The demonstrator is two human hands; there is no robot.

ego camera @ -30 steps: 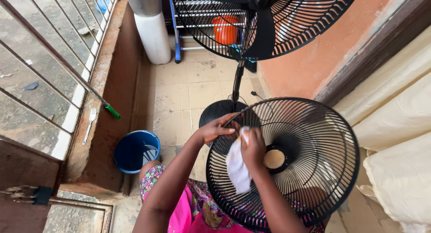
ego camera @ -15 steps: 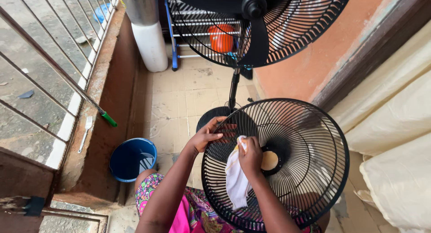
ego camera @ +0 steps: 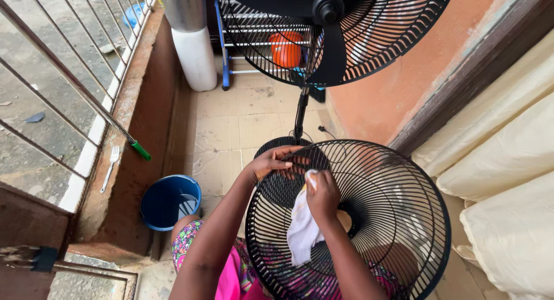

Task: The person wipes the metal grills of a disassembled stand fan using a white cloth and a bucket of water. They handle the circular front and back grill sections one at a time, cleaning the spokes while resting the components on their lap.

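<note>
A round black wire fan guard [ego camera: 392,219] rests on my lap, tilted towards me. My left hand [ego camera: 271,161] grips its upper left rim. My right hand [ego camera: 322,196] presses a white cloth [ego camera: 300,230] against the wires just right of that rim; the cloth hangs down below my fist. Behind the guard stands a black pedestal fan [ego camera: 329,23] with its blade bare, its pole [ego camera: 300,112] running down to a round base partly hidden by the guard.
A blue bucket [ego camera: 170,200] with some water sits on the tiled floor at my left knee. A white fork [ego camera: 110,166] lies on the ledge under the metal railing. A grey and white pipe [ego camera: 193,40], a blue rack with an orange container [ego camera: 287,49] and cream cushions [ego camera: 508,179] surround me.
The guard has dropped lower and shifted a little left in view. My left hand has slid along the rim, and my right hand with the cloth has moved slightly along the wires.
</note>
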